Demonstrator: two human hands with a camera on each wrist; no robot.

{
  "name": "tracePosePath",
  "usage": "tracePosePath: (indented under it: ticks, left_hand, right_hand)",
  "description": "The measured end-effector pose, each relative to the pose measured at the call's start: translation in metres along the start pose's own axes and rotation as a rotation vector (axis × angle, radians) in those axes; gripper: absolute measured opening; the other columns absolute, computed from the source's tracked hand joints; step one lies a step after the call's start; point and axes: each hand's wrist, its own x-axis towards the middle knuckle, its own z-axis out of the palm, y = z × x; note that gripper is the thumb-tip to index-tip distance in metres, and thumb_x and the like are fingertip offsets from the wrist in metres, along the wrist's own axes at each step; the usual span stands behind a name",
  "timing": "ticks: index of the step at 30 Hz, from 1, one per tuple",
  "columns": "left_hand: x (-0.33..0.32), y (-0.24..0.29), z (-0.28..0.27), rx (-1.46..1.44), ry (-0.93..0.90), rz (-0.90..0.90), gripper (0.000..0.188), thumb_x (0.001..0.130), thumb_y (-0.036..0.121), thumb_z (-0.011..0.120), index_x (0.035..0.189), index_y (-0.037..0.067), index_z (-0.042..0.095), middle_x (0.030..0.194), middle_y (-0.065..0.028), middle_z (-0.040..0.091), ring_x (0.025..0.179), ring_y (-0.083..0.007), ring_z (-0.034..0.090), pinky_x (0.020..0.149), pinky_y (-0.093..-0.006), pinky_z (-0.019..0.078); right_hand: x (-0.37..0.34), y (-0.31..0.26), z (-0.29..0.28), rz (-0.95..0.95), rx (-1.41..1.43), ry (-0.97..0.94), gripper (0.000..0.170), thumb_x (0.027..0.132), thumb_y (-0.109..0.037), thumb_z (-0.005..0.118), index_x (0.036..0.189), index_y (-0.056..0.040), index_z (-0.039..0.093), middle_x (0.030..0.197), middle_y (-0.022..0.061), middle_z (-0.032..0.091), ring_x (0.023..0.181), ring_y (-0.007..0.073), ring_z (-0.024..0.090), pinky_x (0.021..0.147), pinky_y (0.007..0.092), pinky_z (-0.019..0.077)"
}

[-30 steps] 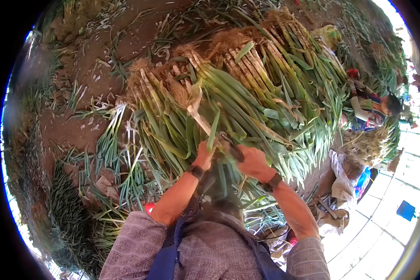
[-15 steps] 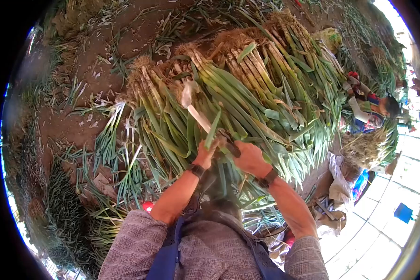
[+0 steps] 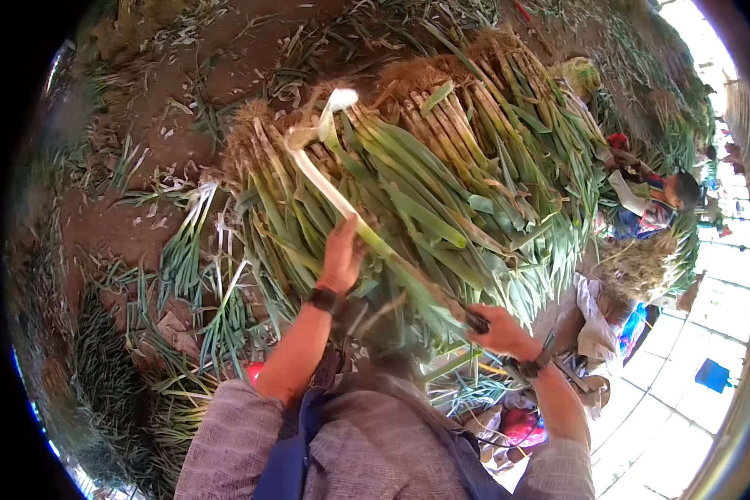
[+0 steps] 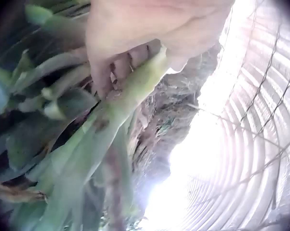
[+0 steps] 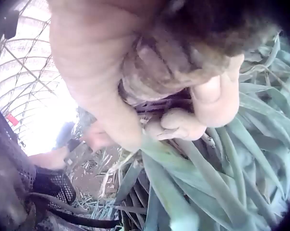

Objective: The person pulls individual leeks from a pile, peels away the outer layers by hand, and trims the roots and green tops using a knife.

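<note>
Gripping one leek point(image 3: 321, 185): left hand point(image 3: 340, 257), fingers curled round the stem. Leek slants between the hands, pale shaft and root end beyond the left, green leaves running toward the right. Right hand point(image 3: 502, 332): fingers curled on a dark object point(image 3: 477, 322), partly hidden, kind unclear; leaves emerge beneath the fingertips.

Item: white-tipped strip point(image 3: 340, 102), blurred, beyond the left hand, near the root end; whether attached, I cannot tell.

Item: row of leeks point(image 3: 454, 192), lying beneath and beyond both hands, roots pointing away.

Item: dark wristbands, one per wrist.

Item: loose leeks point(image 3: 187, 237) on bare soil point(image 3: 117, 237), left of the left hand.

Item: pale cloth point(image 3: 596, 325), right of the right hand; another person point(image 3: 646, 208) farther beyond it.
</note>
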Motion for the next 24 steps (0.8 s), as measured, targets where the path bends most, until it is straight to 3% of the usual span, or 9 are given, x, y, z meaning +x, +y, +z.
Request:
tracePosePath:
  ticks: [5, 7, 9, 11, 13, 15, 17, 22, 24]
  left_hand:
    - [0.016, 0.074, -0.022, -0.058, -0.114, 0.073, 0.038, 0.100, 0.037, 0.051, 0.123, 0.006, 0.054, 0.114, -0.0087, 0.065, 0.098, -0.0203, 0.065, 0.083, -0.0398, 0.0565]
    - [0.019, 0.092, -0.024, -0.027, -0.128, 0.110, 0.039, 0.101, 0.037, 0.049, 0.124, 0.006, 0.054, 0.114, -0.0086, 0.065, 0.099, -0.0209, 0.064, 0.082, -0.0415, 0.0567]
    - [0.018, 0.100, -0.025, -0.072, -0.180, 0.042, 0.039, 0.102, 0.036, 0.048, 0.127, 0.007, 0.052, 0.114, -0.0080, 0.064, 0.098, -0.0210, 0.063, 0.081, -0.0418, 0.0561]
    - [0.019, 0.105, -0.024, -0.072, -0.245, 0.077, 0.037, 0.103, 0.036, 0.046, 0.125, 0.008, 0.051, 0.112, -0.0069, 0.065, 0.096, -0.0207, 0.061, 0.078, -0.0445, 0.0549]
    - [0.023, 0.106, -0.031, -0.216, -0.269, 0.136, 0.035, 0.103, 0.036, 0.044, 0.123, 0.009, 0.052, 0.108, -0.0062, 0.064, 0.095, -0.0203, 0.061, 0.077, -0.0471, 0.0537]
    - [0.027, 0.106, -0.041, -0.198, -0.203, 0.142, 0.034, 0.103, 0.037, 0.043, 0.121, 0.010, 0.052, 0.105, -0.0053, 0.063, 0.094, -0.0207, 0.061, 0.078, -0.0506, 0.0531]
    - [0.039, 0.098, -0.052, -0.105, -0.077, 0.010, 0.035, 0.102, 0.040, 0.045, 0.120, 0.010, 0.052, 0.104, -0.0059, 0.062, 0.094, -0.0211, 0.062, 0.080, -0.0489, 0.0533]
    - [0.024, 0.055, -0.049, -0.065, -0.045, -0.145, 0.035, 0.100, 0.043, 0.050, 0.117, 0.012, 0.052, 0.103, -0.0057, 0.062, 0.091, -0.0198, 0.061, 0.081, -0.0423, 0.0533]
    - [0.024, 0.040, -0.054, -0.094, 0.014, -0.059, 0.035, 0.100, 0.044, 0.050, 0.115, 0.012, 0.052, 0.100, -0.0046, 0.061, 0.087, -0.0188, 0.060, 0.078, -0.0422, 0.0537]
  right_hand:
    - [-0.016, -0.020, 0.009, -0.040, 0.005, -0.057, 0.044, 0.076, -0.020, 0.073, 0.116, -0.0064, 0.063, 0.084, 0.0160, 0.066, 0.072, 0.0251, 0.063, 0.068, 0.0350, 0.0497]
    - [-0.005, -0.034, 0.015, 0.040, 0.070, 0.054, 0.043, 0.075, -0.020, 0.074, 0.115, -0.0067, 0.064, 0.080, 0.0137, 0.064, 0.070, 0.0238, 0.061, 0.067, 0.0343, 0.0493]
    - [0.006, -0.050, 0.021, 0.014, 0.111, 0.127, 0.041, 0.075, -0.020, 0.072, 0.114, -0.0092, 0.064, 0.078, 0.0144, 0.063, 0.071, 0.0278, 0.063, 0.066, 0.0368, 0.0496]
    - [0.016, -0.062, 0.022, -0.118, -0.122, 0.075, 0.041, 0.075, -0.018, 0.069, 0.115, -0.0118, 0.063, 0.081, 0.0160, 0.065, 0.075, 0.0336, 0.064, 0.067, 0.0403, 0.0502]
    - [0.024, -0.062, 0.025, -0.121, -0.121, 0.075, 0.041, 0.075, -0.017, 0.067, 0.115, -0.0138, 0.062, 0.086, 0.0179, 0.066, 0.080, 0.0379, 0.064, 0.069, 0.0428, 0.0506]
    - [0.031, -0.062, 0.031, -0.120, -0.195, 0.159, 0.046, 0.075, -0.022, 0.074, 0.117, -0.0087, 0.062, 0.080, 0.0157, 0.066, 0.071, 0.0325, 0.064, 0.066, 0.0368, 0.0515]
    - [0.033, -0.066, 0.032, -0.126, -0.195, 0.192, 0.044, 0.075, -0.022, 0.073, 0.116, -0.0101, 0.063, 0.080, 0.0155, 0.066, 0.070, 0.0325, 0.064, 0.064, 0.0378, 0.0510]
    - [0.037, -0.069, 0.025, -0.008, -0.175, 0.119, 0.040, 0.076, -0.023, 0.070, 0.114, -0.0144, 0.062, 0.082, 0.0163, 0.066, 0.075, 0.0347, 0.064, 0.067, 0.0418, 0.0503]
    - [0.043, -0.069, 0.020, 0.058, -0.189, 0.092, 0.039, 0.077, -0.025, 0.068, 0.114, -0.0145, 0.063, 0.086, 0.0181, 0.067, 0.082, 0.0385, 0.065, 0.073, 0.0445, 0.0513]
